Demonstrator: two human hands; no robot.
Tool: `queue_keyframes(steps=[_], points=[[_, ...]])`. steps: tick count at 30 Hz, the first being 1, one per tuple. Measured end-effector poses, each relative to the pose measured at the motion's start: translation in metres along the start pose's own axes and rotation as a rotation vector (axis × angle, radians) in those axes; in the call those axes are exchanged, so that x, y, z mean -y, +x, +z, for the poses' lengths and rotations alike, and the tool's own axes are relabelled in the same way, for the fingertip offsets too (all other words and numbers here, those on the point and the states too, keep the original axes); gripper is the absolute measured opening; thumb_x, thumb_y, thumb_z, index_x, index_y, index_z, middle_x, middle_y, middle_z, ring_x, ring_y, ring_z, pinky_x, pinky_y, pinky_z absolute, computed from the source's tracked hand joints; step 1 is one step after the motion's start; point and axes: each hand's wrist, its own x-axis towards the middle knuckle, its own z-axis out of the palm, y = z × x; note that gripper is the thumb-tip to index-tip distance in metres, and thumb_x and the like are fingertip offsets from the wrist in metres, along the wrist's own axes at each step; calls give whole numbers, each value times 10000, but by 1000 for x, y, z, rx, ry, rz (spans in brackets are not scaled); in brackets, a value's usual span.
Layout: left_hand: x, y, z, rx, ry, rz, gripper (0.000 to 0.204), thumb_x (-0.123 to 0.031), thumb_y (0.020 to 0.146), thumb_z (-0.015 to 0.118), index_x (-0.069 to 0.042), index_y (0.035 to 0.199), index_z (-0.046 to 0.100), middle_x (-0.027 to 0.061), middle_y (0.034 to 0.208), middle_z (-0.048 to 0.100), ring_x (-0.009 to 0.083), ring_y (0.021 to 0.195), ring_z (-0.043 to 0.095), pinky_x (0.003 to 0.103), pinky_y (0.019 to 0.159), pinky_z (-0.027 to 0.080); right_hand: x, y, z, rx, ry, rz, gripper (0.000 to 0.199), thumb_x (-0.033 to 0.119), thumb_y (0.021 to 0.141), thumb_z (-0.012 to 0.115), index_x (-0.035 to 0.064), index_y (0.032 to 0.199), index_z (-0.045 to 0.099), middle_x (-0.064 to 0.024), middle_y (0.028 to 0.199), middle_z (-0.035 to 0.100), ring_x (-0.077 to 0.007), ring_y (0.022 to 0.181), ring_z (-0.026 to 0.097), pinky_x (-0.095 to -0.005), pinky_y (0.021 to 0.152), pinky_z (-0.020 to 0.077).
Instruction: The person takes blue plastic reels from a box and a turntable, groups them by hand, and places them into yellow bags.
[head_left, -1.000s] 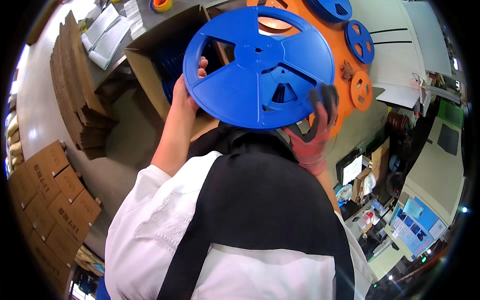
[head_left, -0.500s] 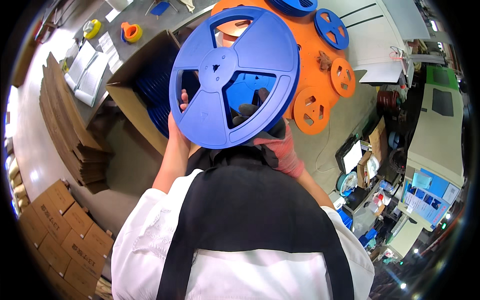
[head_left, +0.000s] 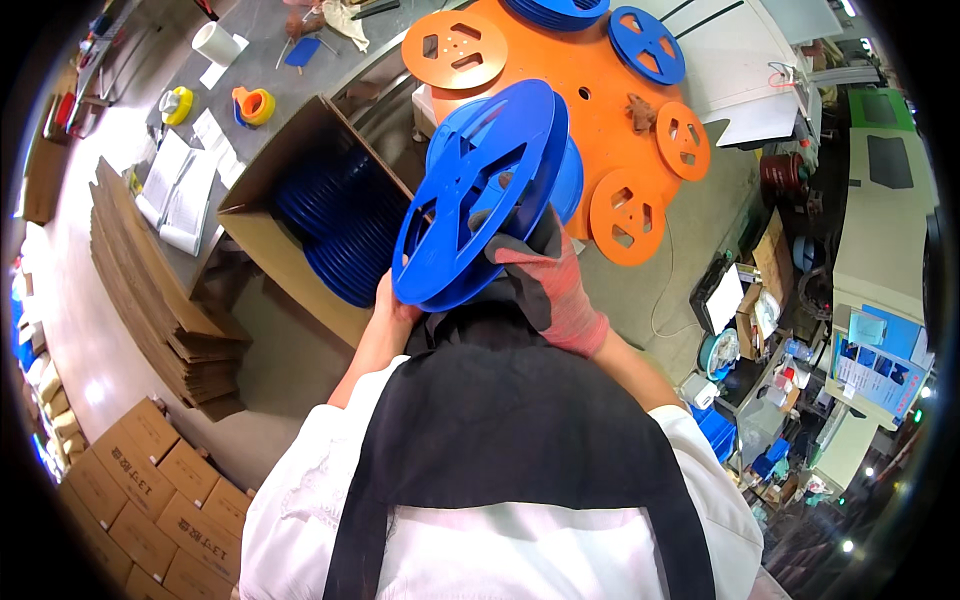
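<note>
Tilted partly edge-on, a blue plastic reel [head_left: 432,245] with wide cutouts is held between my two hands. My bare left hand [head_left: 398,298] grips its lower left rim, most of the fingers hidden behind it. On the other side my right hand [head_left: 540,270], in a grey and red glove, closes round the right rim, with fingertips showing through the cutouts. Directly beyond it another blue disc [head_left: 570,180] lies on a round orange turntable [head_left: 560,125]. To the left, an open carton [head_left: 285,275] holds several blue reels [head_left: 345,215] standing on edge in rows.
Orange round holders [head_left: 628,215] and a blue reel [head_left: 646,45] sit around the turntable's edge. Flattened cardboard [head_left: 150,290] leans left of the carton. A grey table [head_left: 285,75] carries tape rolls [head_left: 257,106] and an open notebook [head_left: 178,185]. Closed boxes [head_left: 140,485] are stacked lower left.
The reel has turned from nearly face-on to a steep tilt, and its upper edge sits lower in view. Both hands still hold it. The whole view has shifted slightly.
</note>
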Motion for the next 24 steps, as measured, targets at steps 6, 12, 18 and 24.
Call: queue_keyframes(steps=[6,12,18,24], points=[[-3,32,-55,-7,35,-88,370,-208,972,457,52,1230,513,203,1199,597,302,1043,612,431,917,504,12,2,9,22,130,74,678,19,712,782,52,1297,441,-50,1078,644,-127,957,595,-281,839,488],[-24,-19,19,-145,550,395,461,-230,981,461,-57,1403,393,113,1428,424,250,1344,356,390,1110,258,-3,-2,13,99,73,13,674,46,703,789,40,1279,441,-45,1046,648,-130,942,596,-287,853,479],[-47,-94,118,443,860,748,472,-241,962,483,-23,1375,410,106,1429,412,247,1342,358,393,1091,301,-8,-13,13,145,-477,-185,617,113,719,797,53,1248,485,-66,1035,643,-170,947,616,-296,845,482],[-54,-130,152,472,809,651,775,-274,875,642,1,1461,216,145,1426,378,249,1321,371,384,1093,284,-50,-6,-6,375,-751,-492,504,94,688,751,64,1154,561,-100,1057,636,-286,892,615,-389,824,458]])
